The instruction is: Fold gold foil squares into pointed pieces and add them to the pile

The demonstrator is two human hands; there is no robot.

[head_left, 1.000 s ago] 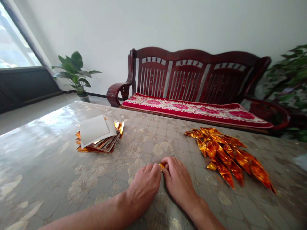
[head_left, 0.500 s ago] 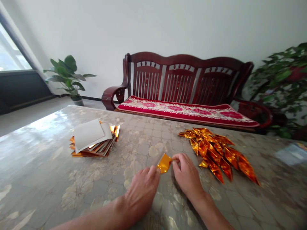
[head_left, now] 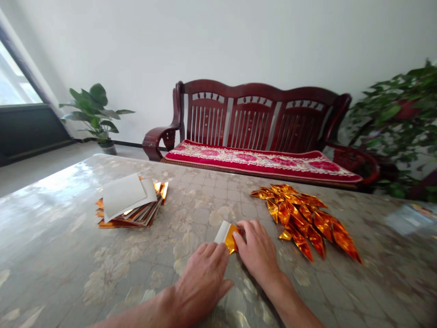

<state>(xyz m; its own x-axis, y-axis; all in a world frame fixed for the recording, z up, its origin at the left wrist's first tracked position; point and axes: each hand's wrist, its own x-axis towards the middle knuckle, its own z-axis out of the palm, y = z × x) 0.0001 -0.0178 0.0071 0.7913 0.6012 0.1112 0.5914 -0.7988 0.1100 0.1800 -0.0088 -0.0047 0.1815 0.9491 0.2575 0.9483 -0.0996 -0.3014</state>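
A folded piece of gold foil paper (head_left: 231, 240) lies on the table between my two hands, with a pale strip of its back showing along the left side. My left hand (head_left: 205, 275) presses its fingertips on the paper's lower left edge, the thumb sticking out to the right, away from it. At the right edge, my right hand (head_left: 258, 248) has the paper under its thumb and fingers, which hide that end. To the right lies a heap of folded gold foil pieces (head_left: 302, 218) with pointed ends.
A loose stack of foil sheets (head_left: 128, 202), white backs up on top, sits at the left on the patterned table (head_left: 136, 259). A clear plastic packet (head_left: 409, 219) lies at the far right. Behind the table are a dark red wooden bench (head_left: 252, 118) and a potted plant (head_left: 97, 114).
The foil paper now shows a pale strip on its left side where only gold showed before. My right thumb has moved onto the paper, and my left thumb has swung out.
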